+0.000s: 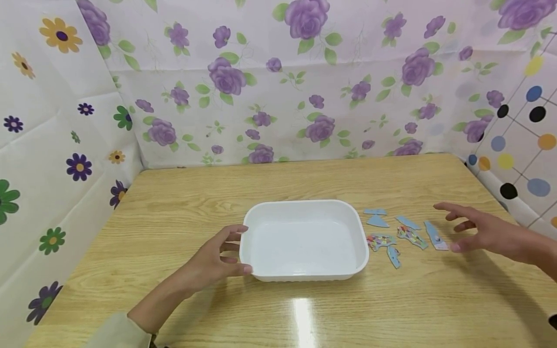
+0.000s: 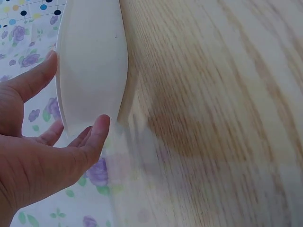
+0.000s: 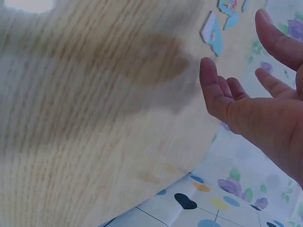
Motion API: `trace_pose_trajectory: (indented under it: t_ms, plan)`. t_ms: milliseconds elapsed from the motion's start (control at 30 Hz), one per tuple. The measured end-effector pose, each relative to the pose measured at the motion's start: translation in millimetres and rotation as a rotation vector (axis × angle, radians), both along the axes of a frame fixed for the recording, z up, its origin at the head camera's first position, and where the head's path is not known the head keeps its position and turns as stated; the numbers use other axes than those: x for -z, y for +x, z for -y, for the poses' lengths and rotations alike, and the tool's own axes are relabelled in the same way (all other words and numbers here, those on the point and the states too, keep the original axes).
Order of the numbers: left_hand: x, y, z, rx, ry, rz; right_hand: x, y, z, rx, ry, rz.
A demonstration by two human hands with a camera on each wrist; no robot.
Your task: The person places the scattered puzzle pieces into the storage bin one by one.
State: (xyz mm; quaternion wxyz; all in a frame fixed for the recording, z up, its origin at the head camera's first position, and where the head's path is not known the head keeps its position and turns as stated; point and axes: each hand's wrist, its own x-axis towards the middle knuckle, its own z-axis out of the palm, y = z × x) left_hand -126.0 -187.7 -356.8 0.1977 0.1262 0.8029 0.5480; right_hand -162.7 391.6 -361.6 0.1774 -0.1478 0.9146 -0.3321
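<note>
A white rectangular plastic tray sits on the wooden table with nothing inside it. At its left end my left hand has fingers and thumb spread along the side; in the left wrist view the thumb and fingertips meet or nearly meet the tray wall. My right hand hovers just right of several flat light-blue pieces, fingers apart and holding nothing. Nearest to it is a long blue puzzle-like piece with a pale end. Others carry colourful prints, such as a patterned piece closer to the tray.
Two plain blue pieces lie by the tray's right rim, and a small blue piece lies in front of them. Flowered sheets hang behind and to the left of the table; a dotted sheet is at the right.
</note>
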Motion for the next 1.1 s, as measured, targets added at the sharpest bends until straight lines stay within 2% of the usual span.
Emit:
trace_pose_trajectory:
  t_ms: [100,267,867,1100]
  plan:
    - [1.4,-0.3,-0.4,-0.008,0.039,0.03,2.4,0.0,-1.7,-0.022,-0.008,0.03]
    - [1.9,-0.4,-0.8,-0.015,0.07,0.04,6.5,-0.4,-4.2,-0.046,-0.031,0.057]
    - [-1.6,2.8,-4.4,-0.093,0.033,0.046,20.6,-10.5,-1.5,-0.043,-0.033,0.015]
    - [-0.9,2.0,-5.2,-0.094,0.014,0.044,28.2,-12.6,-4.2,-0.041,-0.03,-0.048]
